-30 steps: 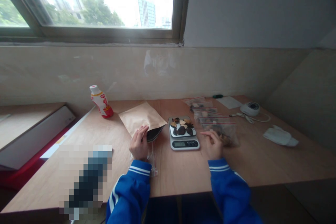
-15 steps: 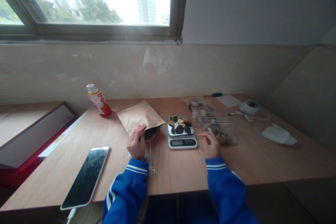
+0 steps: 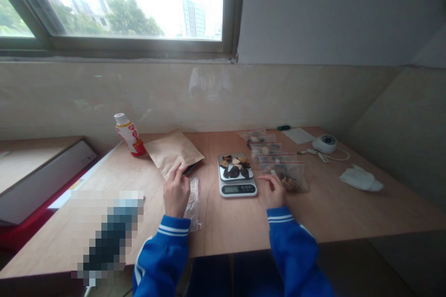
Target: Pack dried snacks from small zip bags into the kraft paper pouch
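My left hand (image 3: 177, 195) is at the lower edge of a brown paper bag (image 3: 176, 152), its fingertips over the bag's mouth. The fingers are loosely stretched and do not appear to grip it. The bag lies nearly flat, with a strip of dark inside showing. Beside that hand lies a clear zip bag (image 3: 195, 216). A white digital kitchen scale (image 3: 226, 190) carries several dried slices and dark round pieces (image 3: 234, 171) on its plate. To the right of the scale, my right hand (image 3: 275, 191) holds nothing, index finger stretched toward it and the others loosely bent.
Several zip bags with dried pieces (image 3: 294, 178) lie in a row on the right. Further right are a white camera (image 3: 324, 144) with a cable, a sheet of paper (image 3: 298, 135) and a white crumpled item (image 3: 362, 178). At left stands a red-and-white bottle (image 3: 129, 137).
The paper bag has shifted left and its mouth has flattened. My left hand has drawn slightly left and its fingers have loosened. My right hand remains beside the scale.
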A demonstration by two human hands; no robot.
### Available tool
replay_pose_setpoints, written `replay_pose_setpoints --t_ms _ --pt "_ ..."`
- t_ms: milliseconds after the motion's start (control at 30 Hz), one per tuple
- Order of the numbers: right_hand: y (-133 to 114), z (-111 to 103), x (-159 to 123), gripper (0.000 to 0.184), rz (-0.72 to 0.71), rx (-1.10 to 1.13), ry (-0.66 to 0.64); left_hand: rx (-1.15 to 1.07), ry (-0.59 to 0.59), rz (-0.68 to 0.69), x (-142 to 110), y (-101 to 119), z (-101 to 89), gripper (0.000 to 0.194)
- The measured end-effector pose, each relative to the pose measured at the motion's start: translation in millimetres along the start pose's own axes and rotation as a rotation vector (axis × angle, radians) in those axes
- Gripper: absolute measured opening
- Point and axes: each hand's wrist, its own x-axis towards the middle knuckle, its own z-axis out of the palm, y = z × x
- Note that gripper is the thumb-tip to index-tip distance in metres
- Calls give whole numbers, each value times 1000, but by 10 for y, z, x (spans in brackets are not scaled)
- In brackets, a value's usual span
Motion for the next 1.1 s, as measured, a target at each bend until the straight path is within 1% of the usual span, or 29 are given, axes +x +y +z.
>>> replay_pose_setpoints --t_ms 33,67,167,200,300,400,467,500,567,633,667,733,800,867,933,1000,1067,1100 --pt "4 5 -1 29 -3 4 0 -58 -89 31 -54 -3 -74 34" --pt "8 11 -2 29 -4 8 1 -71 -166 46 -123 -23 -134 31" --pt "14 35 -2 28 5 24 16 26 -362 68 -361 -138 -219 27" --pt "9 39 1 28 9 33 18 54 -402 61 -425 -172 -223 26" --pt "-55 25 20 28 8 68 -15 132 -427 37 -510 -199 -221 20" --pt "-247 -25 18 25 -16 148 -83 195 -427 39 -486 -89 -249 14" --pt "-459 -49 -25 23 -11 226 -171 184 -392 65 -476 51 -271 14" --pt "-585 -51 -61 22 7 264 -238 154 -358 82 -483 140 -277 15" --pt "-847 -28 -151 22 88 321 -403 60 -274 120 -520 348 -273 16" --pt "-1079 23 -241 27 177 386 -544 -36 -179 140 -571 571 -252 16" --pt "-1168 52 -278 29 219 424 -598 -82 -150 151 -597 675 -236 15" --pt "-1273 102 -329 33 295 515 -659 -174 -112 164 -642 837 -199 15" --pt "-1281 125 -356 37 345 627 -667 -274 -84 134 -672 923 -161 14" --pt "-1216 117 -368 37 373 718 -650 -365 -48 60 -687 940 -130 13" --pt "-1118 82 -366 34 391 745 -613 -448 45 -44 -687 924 -114 13" --pt "-1021 27 -333 31 412 751 -596 -520 169 -129 -671 912 -105 13" --pt "-939 -33 -251 29 417 801 -640 -590 265 -160 -641 920 -85 13" --pt "-900 -59 -189 27 413 834 -670 -619 290 -162 -621 927 -63 14"
